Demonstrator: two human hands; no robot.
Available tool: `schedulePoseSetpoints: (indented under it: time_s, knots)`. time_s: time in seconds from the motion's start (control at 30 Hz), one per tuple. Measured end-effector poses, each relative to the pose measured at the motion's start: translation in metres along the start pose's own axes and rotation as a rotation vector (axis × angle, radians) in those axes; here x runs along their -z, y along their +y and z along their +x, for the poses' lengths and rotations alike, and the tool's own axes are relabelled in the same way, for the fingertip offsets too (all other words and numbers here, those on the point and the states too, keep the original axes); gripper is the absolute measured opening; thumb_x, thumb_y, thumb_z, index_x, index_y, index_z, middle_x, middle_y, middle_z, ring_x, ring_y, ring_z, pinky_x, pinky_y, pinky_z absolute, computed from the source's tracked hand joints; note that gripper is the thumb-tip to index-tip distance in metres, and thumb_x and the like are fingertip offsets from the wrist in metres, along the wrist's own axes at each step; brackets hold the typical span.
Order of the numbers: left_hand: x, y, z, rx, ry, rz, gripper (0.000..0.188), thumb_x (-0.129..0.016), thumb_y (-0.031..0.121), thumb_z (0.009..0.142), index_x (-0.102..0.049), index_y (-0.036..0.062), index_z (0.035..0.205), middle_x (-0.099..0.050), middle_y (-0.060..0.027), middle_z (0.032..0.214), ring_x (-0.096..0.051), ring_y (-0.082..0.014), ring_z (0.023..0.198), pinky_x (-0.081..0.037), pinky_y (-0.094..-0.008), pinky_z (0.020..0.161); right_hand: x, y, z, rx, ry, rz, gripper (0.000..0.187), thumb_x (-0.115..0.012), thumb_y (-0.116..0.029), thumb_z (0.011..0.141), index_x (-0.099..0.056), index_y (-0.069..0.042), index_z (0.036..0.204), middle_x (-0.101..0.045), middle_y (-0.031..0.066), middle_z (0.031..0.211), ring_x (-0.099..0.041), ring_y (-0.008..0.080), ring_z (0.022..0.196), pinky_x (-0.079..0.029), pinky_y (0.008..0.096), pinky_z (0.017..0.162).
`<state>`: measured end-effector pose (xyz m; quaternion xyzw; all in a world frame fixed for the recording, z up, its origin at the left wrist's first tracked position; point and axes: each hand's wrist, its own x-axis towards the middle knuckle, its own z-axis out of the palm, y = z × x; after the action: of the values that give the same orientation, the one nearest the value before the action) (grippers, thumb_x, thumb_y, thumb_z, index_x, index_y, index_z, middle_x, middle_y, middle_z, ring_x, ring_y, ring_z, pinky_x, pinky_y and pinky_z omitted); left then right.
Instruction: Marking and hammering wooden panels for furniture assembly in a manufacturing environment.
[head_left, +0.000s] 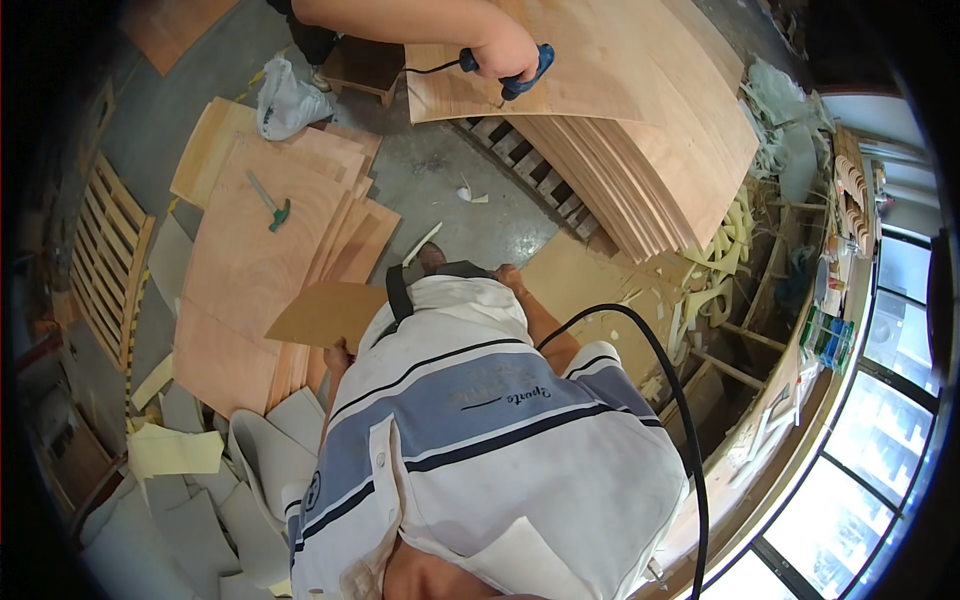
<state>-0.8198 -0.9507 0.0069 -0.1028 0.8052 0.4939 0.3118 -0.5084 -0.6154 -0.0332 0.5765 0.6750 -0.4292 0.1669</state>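
Striped shirt point(470, 420) closest of all, filling the lower middle, with a black cable point(683, 400) looping past it at 3 o'clock. Just off the shirt's upper left edge, left hand point(340, 352) closed on the near edge of a thin brown sheet point(325, 312); only the knuckles show, the rest hidden by the shirt. Right hand out of sight, so cannot tell its state. Brown sheet held flat and slightly tilted, at about 10 o'clock from the shirt, over the edge of the floor pile.

Outward at 9 to 10 o'clock from the hand, plywood sheets point(240, 280) spread and overlapping on the concrete floor, a hammer point(270, 203) with a green head lying on top of them. Further at 11 o'clock, a white bag point(285, 100) on the floor. At 7 to 8 o'clock, pale paper scraps point(190, 455) scattered about. Far at 9 o'clock, a wooden pallet point(110, 260) lying by the rim.

At 12 to 1 o'clock, a tall stack of plywood point(650, 150) fanned out on another pallet. On its top sheet, a co-worker's hand point(505, 55) wrapped around a blue tool point(527, 72), arm coming in from the upper edge. At 4 o'clock, a window point(880, 430) bright along the rim.
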Motion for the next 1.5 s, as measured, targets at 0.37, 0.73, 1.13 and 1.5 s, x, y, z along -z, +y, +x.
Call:
schedulePoseSetpoints:
  time_s: [0.37, 0.73, 1.13, 1.5]
  knots:
    - [0.012, -0.008, 0.008, 0.028, -0.045, 0.155, 0.012, -0.059, 0.014, 0.079, -0.059, 0.0034, 0.075, -0.052, -0.0065, 0.055, -0.050, -0.0176, 0.041, -0.037, -0.0330, 0.038, 0.007, -0.015, -0.018, 0.128, -0.048, -0.042, 0.054, -0.059, -0.049, 0.083, -0.069, 0.003, 0.096, -0.064, 0.0307, 0.109, -0.062, 0.0410, 0.106, -0.051, 0.0463, 0.089]
    - [0.016, -0.029, 0.013, 0.093, 0.033, 0.067, 0.012, -0.062, 0.013, 0.078, -0.061, 0.0012, 0.078, -0.054, -0.0066, 0.059, -0.052, -0.0183, 0.046, -0.038, -0.0345, 0.042, -0.001, -0.010, -0.014, 0.151, -0.051, -0.056, 0.053, -0.059, -0.048, 0.083, -0.069, 0.002, 0.096, -0.064, 0.0303, 0.107, -0.062, 0.0411, 0.104, -0.051, 0.0465, 0.088]
    - [0.042, -0.111, 0.095, 0.110, -0.307, -0.022, 0.030, -0.066, 0.020, 0.079, -0.068, -0.0056, 0.094, -0.066, -0.0125, 0.089, -0.062, -0.0206, 0.079, -0.049, -0.0399, 0.066, -0.019, -0.007, -0.014, 0.043, 0.061, 0.003, 0.052, -0.058, -0.048, 0.083, -0.069, 0.002, 0.096, -0.064, 0.0298, 0.106, -0.062, 0.0412, 0.103, -0.051, 0.0468, 0.087]
    - [0.032, -0.116, 0.095, 0.112, -0.059, 0.092, 0.034, -0.067, 0.018, 0.080, -0.064, -0.0058, 0.104, -0.062, -0.0090, 0.099, -0.059, -0.0212, 0.087, -0.049, -0.0404, 0.077, -0.024, 0.002, -0.012, 0.089, 0.055, -0.007, 0.051, -0.058, -0.047, 0.083, -0.069, 0.001, 0.095, -0.064, 0.0295, 0.104, -0.063, 0.0413, 0.102, -0.051, 0.0470, 0.086]
